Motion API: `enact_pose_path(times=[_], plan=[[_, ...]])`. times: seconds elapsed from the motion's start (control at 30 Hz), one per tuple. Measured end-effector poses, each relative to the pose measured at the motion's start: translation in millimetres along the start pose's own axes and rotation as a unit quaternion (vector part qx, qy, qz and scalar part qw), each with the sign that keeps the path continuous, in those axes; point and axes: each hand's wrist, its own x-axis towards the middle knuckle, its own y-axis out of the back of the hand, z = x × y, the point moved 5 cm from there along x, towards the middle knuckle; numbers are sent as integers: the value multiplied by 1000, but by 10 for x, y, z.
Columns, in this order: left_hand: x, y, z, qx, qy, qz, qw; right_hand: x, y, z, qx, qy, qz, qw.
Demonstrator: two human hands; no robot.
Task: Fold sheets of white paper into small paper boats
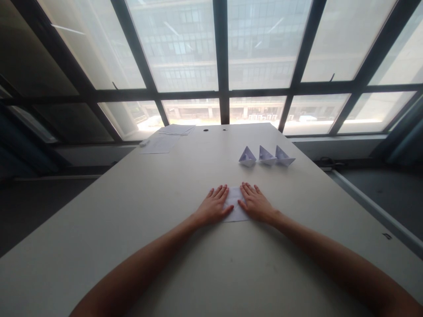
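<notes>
Two flat palms pin the paper [235,214] to the counter [158,198], fingers [219,192] open and stretched forward: left hand [214,206] on its left edge, right hand [256,205] on its right, equally near.

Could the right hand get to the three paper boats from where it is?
Probably yes. The right hand lies flat on the sheet, holding nothing, and only bare table lies between it and the paper boats just beyond.

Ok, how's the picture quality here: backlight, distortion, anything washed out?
Head view: the windows are blown out and backlight the table; left hand, right hand and the paper under them look dim but sharp; wide-angle distortion bows the window frames.
</notes>
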Motion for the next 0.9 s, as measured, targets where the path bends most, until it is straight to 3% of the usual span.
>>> enact_pose_path(times=[0.23, 0.9], plan=[[2, -25, 42, -2, -61, 0, 998, -71, 120, -205, 51, 134, -30, 989], [-3, -8, 58, -9, -76, -8, 997, -37, 60, -121, 51, 70, -34, 996]])
